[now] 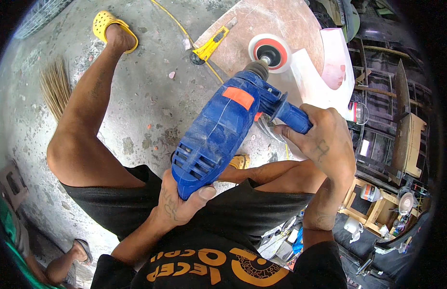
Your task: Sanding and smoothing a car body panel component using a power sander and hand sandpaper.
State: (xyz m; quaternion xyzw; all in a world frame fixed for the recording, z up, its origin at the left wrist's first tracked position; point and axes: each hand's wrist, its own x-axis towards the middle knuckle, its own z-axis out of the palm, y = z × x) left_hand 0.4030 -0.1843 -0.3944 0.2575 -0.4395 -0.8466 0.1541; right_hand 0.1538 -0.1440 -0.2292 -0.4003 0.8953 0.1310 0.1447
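A blue, dusty power drill (pixel 214 132) fills the middle of the view, angled away from me, with a round white-and-orange pad (pixel 257 45) on its chuck. My left hand (pixel 182 197) is closed round the rear handle at the lower end. My right hand (pixel 322 142) grips the side handle at the right, its fingers wrapped round it. Beyond the drill lies a dusty pinkish board (pixel 223 58), with a curved white panel (pixel 310 77) and a yellow tool (pixel 211 45) on or against it.
A straw broom (pixel 57 89) lies at the left on the concrete floor (pixel 141 96), crossed by a yellow cord. At the right are dark racks (pixel 387 101), a wooden crate (pixel 353 207) and containers. Another person's foot (pixel 81 250) is at lower left, near a grey stool (pixel 11 183).
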